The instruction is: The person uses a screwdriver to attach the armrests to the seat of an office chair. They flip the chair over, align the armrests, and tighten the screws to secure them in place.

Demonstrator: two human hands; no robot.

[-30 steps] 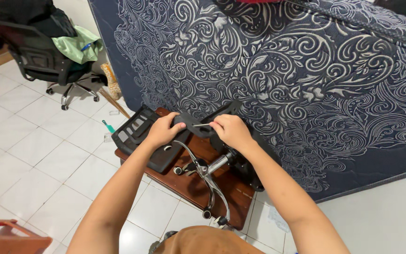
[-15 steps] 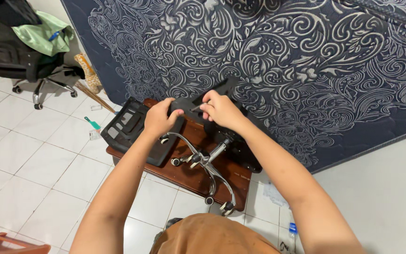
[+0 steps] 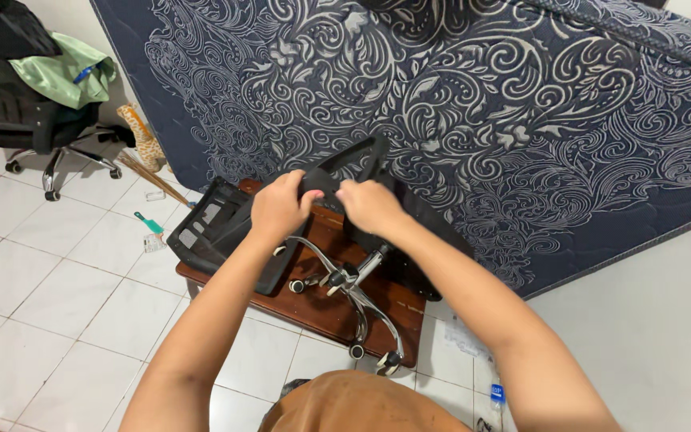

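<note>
Both hands are gripping the underside of an overturned black office chair [image 3: 313,216]: the left hand [image 3: 279,206] is curling its fingers over the edge of the seat plate, and the right hand [image 3: 369,205], just beside it, is closing on the same black part, knuckles up. What exactly the fingers are pinching is hidden beneath them. The chair is lying on a low brown wooden table [image 3: 321,300], its mesh backrest [image 3: 205,228] hanging off the table's left end and its chrome wheeled base [image 3: 353,300] sticking out toward the person. Behind the chair, a dark blue mattress with pale swirling patterns [image 3: 457,104] is leaning upright. Far left of the chair, another black office chair [image 3: 17,104] is standing on the white tiled floor [image 3: 57,288], carrying a green bag [image 3: 61,76].
</note>
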